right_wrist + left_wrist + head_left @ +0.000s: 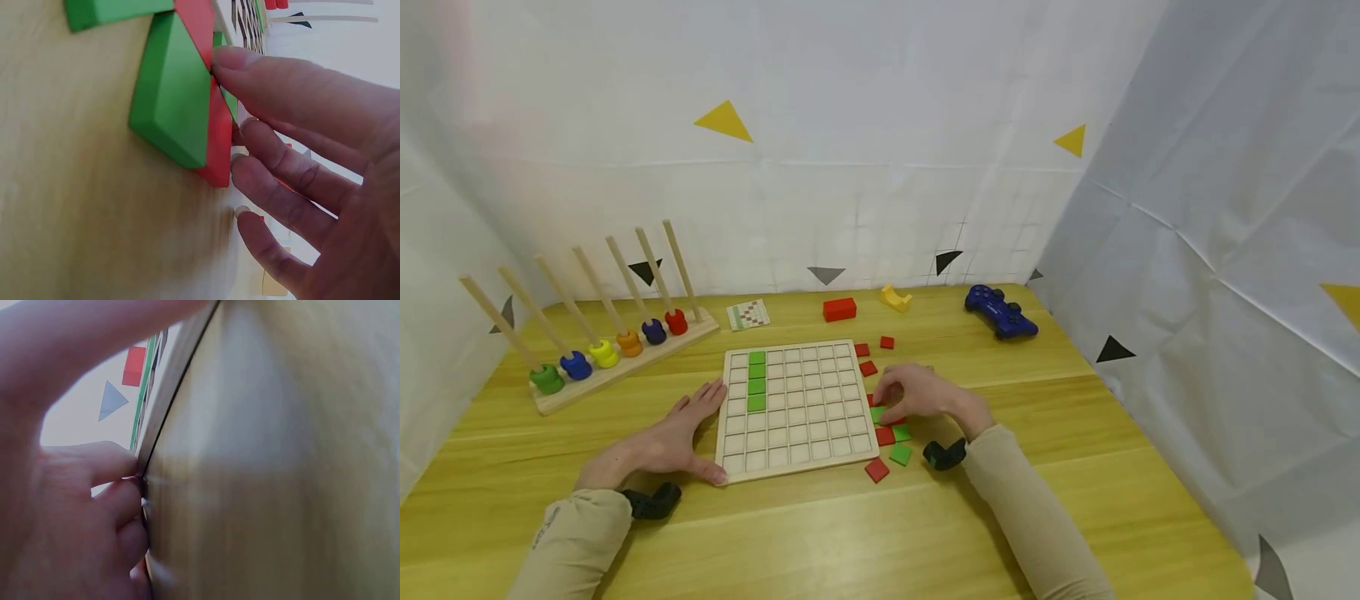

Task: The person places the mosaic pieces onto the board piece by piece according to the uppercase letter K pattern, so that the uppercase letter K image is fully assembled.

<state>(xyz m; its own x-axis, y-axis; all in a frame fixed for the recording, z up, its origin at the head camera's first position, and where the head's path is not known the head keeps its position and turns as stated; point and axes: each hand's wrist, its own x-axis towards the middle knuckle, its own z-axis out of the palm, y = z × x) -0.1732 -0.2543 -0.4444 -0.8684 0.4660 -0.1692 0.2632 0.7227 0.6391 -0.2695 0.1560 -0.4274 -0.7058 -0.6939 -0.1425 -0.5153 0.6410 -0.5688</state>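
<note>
A: Where is the square wooden grid board (795, 408)?

B: Flat on the yellow wooden table (1075, 467), in front of the person. Four green square tiles (757, 381) fill one column near its left edge; the other cells are bare.

A: And the left hand (662, 440)?

B: It lies on the table against the board's left edge, fingers straight and spread, thumb along the near corner. It grips nothing. In the left wrist view the fingertips (125, 487) press the board's rim.

A: The right hand (917, 394)?

B: Just right of the board, over a loose heap of red and green square tiles (891, 437). The fingers are curled down, their tips (240, 162) touching a red tile's edge in the right wrist view. Whether they actually pinch one, I cannot tell.

A: What else lies around?

B: Three more red tiles (868, 367) sit by the board's far right corner. Beyond those are a red rectangular block (839, 309), a small yellow plastic piece (896, 297) and a blue game controller (1000, 312). To the left stands a wooden peg rack with coloured rings (610, 346), and a small printed pattern card (748, 314) lies behind the board.

A: Anything in the way?

B: The right hand hides part of the heap from the head camera.
</note>
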